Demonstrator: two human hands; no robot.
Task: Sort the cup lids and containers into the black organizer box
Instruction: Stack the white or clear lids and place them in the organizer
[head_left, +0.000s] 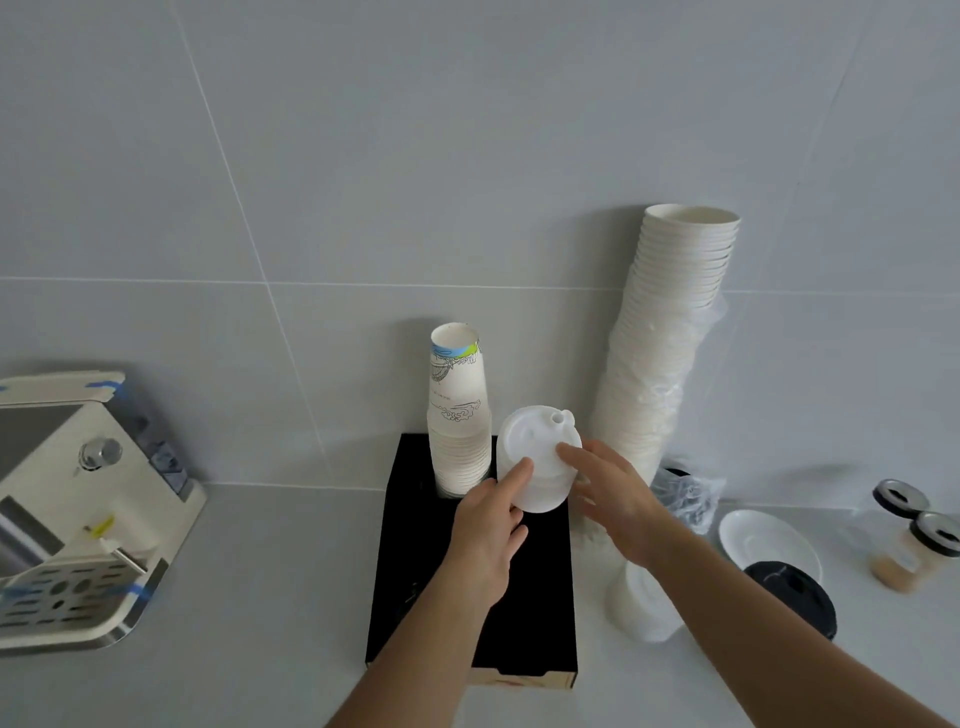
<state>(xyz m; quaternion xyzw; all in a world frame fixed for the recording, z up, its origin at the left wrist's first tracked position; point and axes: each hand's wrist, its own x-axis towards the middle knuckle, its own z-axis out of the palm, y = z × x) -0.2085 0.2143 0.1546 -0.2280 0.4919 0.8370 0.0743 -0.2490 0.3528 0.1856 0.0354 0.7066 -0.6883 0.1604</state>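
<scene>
Both hands (545, 499) perhaps steadying lids (540, 457)

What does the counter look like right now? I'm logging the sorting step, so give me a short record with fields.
setting: grey counter against a tiled wall
organizer box: black, in the middle of the counter
in box: stack of printed paper cups, upright at back left
being handled: stack of white lids, over the box's back right
left hand: on the lids' left side
right hand: on the lids' right side
right of box: tall stack of white bowls leaning at the wall
far left: coffee machine
</scene>
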